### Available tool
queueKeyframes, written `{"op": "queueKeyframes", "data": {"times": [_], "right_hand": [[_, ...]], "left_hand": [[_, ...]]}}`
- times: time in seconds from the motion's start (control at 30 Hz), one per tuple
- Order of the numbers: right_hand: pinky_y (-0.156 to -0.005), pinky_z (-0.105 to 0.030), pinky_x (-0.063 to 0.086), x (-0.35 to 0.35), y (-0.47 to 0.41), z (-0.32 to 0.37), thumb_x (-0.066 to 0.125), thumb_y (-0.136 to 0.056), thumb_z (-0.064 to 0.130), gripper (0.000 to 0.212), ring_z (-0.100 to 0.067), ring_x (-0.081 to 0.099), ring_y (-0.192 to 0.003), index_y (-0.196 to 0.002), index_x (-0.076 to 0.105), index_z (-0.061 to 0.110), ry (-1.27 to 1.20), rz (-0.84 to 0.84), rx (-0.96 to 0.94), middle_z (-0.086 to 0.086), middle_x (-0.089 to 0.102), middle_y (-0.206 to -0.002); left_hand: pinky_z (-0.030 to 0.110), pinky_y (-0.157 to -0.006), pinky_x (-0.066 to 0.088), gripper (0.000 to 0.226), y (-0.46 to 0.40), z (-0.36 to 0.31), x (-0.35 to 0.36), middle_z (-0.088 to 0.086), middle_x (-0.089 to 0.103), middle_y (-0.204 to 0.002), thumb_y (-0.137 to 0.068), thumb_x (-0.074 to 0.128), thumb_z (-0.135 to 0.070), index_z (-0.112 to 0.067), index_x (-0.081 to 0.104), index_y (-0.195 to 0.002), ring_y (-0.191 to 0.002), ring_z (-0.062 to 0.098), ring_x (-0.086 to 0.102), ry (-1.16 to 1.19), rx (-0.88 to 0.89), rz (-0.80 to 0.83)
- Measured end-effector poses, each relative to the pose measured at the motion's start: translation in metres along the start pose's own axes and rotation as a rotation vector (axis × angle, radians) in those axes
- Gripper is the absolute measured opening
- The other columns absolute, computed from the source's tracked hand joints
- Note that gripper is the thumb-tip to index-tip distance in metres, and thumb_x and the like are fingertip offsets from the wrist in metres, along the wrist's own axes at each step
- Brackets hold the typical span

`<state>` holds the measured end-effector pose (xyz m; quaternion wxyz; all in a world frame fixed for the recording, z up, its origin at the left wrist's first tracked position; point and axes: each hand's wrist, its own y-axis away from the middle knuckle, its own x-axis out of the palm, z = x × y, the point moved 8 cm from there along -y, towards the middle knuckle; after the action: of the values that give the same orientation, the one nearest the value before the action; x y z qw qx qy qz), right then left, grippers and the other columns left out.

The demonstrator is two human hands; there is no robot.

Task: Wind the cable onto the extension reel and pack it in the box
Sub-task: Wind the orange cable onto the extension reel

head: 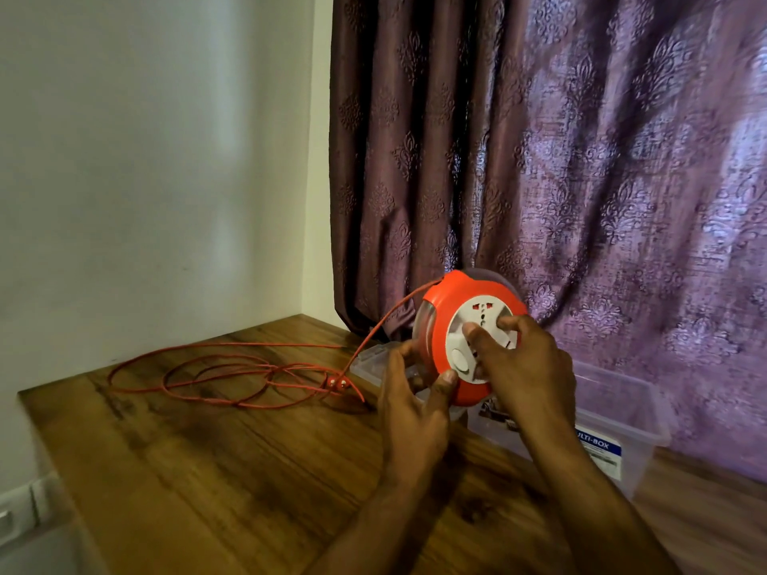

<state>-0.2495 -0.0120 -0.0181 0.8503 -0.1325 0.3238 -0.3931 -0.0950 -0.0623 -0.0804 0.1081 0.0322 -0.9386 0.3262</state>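
Note:
An orange extension reel (pixel 450 302) with a white socket face is held up on edge above the table. My left hand (pixel 415 402) grips its lower left rim, thumb on the orange front. My right hand (pixel 525 367) grips the white centre disc with curled fingers. The orange cable (pixel 232 373) runs from the reel's top left down to loose loops on the wooden table (pixel 216 471), where its plug (pixel 337 383) lies. A clear plastic box (pixel 622 425) with a blue label sits behind and under my hands.
A patterned purple curtain (pixel 539 159) hangs right behind the reel and box. A pale wall (pixel 145 159) bounds the table on the left and meets the curtain at the corner. A white switch plate (pixel 20 508) shows at the lower left.

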Motion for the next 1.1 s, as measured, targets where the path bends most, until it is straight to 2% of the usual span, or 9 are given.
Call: {"op": "queueKeyframes", "data": {"times": [0.2, 0.3, 0.47, 0.63, 0.7, 0.77, 0.87, 1.0, 1.1], "right_hand": [[-0.077, -0.046, 0.056, 0.007, 0.001, -0.011, 0.058, -0.075, 0.068, 0.050, -0.027, 0.070, -0.073, -0.101, 0.055, 0.025, -0.202, 0.006, 0.122, -0.003, 0.076, -0.080], [-0.047, -0.031, 0.043, 0.015, 0.001, -0.015, 0.059, -0.083, 0.057, 0.045, -0.019, 0.050, -0.034, -0.083, 0.063, 0.013, -0.402, 0.076, 0.188, -0.003, 0.073, -0.062], [-0.034, -0.016, 0.029, 0.027, 0.009, -0.019, 0.060, -0.091, 0.042, 0.045, -0.011, 0.033, -0.027, -0.069, 0.063, 0.002, -0.746, 0.198, 0.363, -0.014, 0.074, -0.068], [-0.037, -0.022, 0.035, 0.022, 0.005, -0.010, 0.062, -0.088, 0.046, 0.038, -0.016, 0.044, -0.032, -0.089, 0.061, 0.008, -0.552, 0.161, 0.209, -0.008, 0.074, -0.067], [-0.057, -0.037, 0.051, 0.013, 0.005, -0.003, 0.066, -0.084, 0.045, 0.034, -0.023, 0.063, -0.055, -0.099, 0.058, 0.016, -0.289, 0.071, 0.091, -0.004, 0.074, -0.077], [-0.079, -0.042, 0.052, 0.007, 0.009, 0.008, 0.067, -0.083, 0.040, 0.036, -0.030, 0.065, -0.093, -0.112, 0.052, 0.025, 0.006, 0.007, -0.064, -0.003, 0.071, -0.099], [-0.085, -0.045, 0.050, 0.013, 0.017, 0.028, 0.065, -0.086, 0.037, 0.061, -0.034, 0.058, -0.111, -0.138, 0.033, 0.038, 0.232, 0.065, -0.277, -0.003, 0.058, -0.125], [-0.084, -0.042, 0.048, 0.025, 0.023, 0.035, 0.052, -0.092, 0.048, 0.066, -0.034, 0.056, -0.113, -0.148, 0.015, 0.047, 0.437, 0.122, -0.400, -0.008, 0.047, -0.134], [-0.078, -0.041, 0.048, 0.019, 0.023, 0.035, 0.048, -0.093, 0.053, 0.063, -0.033, 0.058, -0.107, -0.146, 0.015, 0.048, 0.449, 0.057, -0.412, -0.007, 0.051, -0.127]], "left_hand": [[0.037, -0.089, 0.058, 0.047, 0.002, 0.005, 0.002, -0.004, 0.060, -0.125, -0.085, 0.072, -0.027, -0.022, 0.052, -0.127, -0.114, 0.012, 0.061, -0.031, -0.019, 0.025], [0.035, -0.091, 0.057, 0.045, 0.004, 0.001, 0.001, -0.005, 0.061, -0.123, -0.085, 0.073, -0.027, -0.023, 0.053, -0.125, -0.113, 0.010, 0.061, -0.041, 0.009, 0.011], [0.029, -0.089, 0.056, 0.042, 0.004, -0.002, 0.002, -0.013, 0.062, -0.118, -0.081, 0.069, -0.034, -0.031, 0.053, -0.120, -0.109, 0.002, 0.061, -0.032, 0.020, 0.024], [0.013, -0.081, 0.052, 0.040, 0.000, 0.002, -0.002, -0.015, 0.063, -0.112, -0.084, 0.073, -0.012, -0.030, 0.053, -0.114, -0.099, -0.008, 0.062, -0.001, -0.004, -0.015], [0.011, -0.078, 0.052, 0.041, -0.006, 0.005, -0.006, -0.020, 0.060, -0.108, -0.085, 0.071, -0.005, -0.029, 0.053, -0.112, -0.094, -0.016, 0.060, 0.016, -0.023, -0.030], [0.024, -0.082, 0.058, 0.039, -0.010, 0.008, -0.009, -0.021, 0.059, -0.110, -0.087, 0.069, -0.006, -0.022, 0.053, -0.118, -0.091, -0.020, 0.059, 0.036, -0.052, -0.025], [0.036, -0.086, 0.059, 0.038, -0.013, 0.012, -0.012, -0.020, 0.059, -0.110, -0.088, 0.067, -0.008, -0.016, 0.053, -0.122, -0.091, -0.019, 0.060, 0.055, -0.076, -0.042], [0.004, -0.075, 0.050, 0.038, -0.009, 0.009, -0.009, -0.023, 0.059, -0.108, -0.087, 0.070, -0.010, -0.023, 0.054, -0.118, -0.092, -0.023, 0.057, 0.037, -0.056, -0.045], [0.000, -0.075, 0.045, 0.038, -0.008, 0.004, -0.008, -0.020, 0.060, -0.110, -0.085, 0.072, -0.009, -0.017, 0.056, -0.120, -0.096, -0.021, 0.056, 0.003, -0.014, -0.043]]}}
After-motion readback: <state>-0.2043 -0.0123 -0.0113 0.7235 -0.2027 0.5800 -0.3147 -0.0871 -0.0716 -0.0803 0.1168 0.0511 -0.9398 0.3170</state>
